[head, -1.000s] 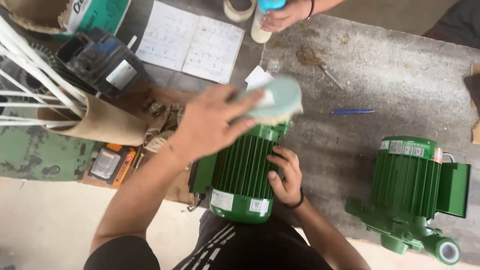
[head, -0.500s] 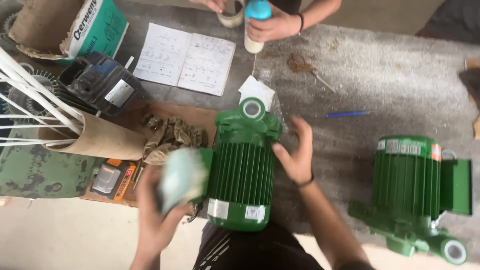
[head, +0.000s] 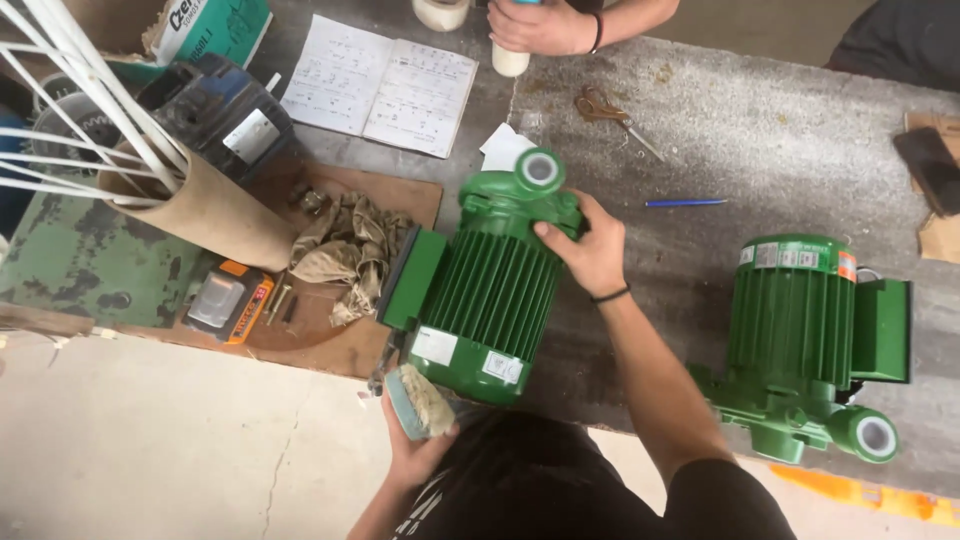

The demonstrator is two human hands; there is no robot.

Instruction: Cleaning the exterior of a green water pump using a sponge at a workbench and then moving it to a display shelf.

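Grey workbench [head: 760, 130] mid-frame: right hand [head: 585, 250] clasps the green pump [head: 490, 290] lying lengthwise up-frame, left hand [head: 415, 440] gripping a pad [head: 418, 400] below it.

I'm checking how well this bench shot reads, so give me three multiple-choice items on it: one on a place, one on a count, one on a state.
1. Where does the blue pen lie?
A. On the bench between the two pumps' far ends
B. On the open notebook
C. In the cardboard tube

2. How many green pumps are on the bench?
A. One
B. Two
C. Three

3. What is the left hand doing?
A. Resting flat and empty
B. Holding a pale pad
C. Gripping scissors

Answers:
1 A: the pen lies on bare grey bench, past the near pump and the second pump.
2 B: only those two green bodies show.
3 B: its fingers close on the pad by the near pump's end, while the right hand grips the pump's head.
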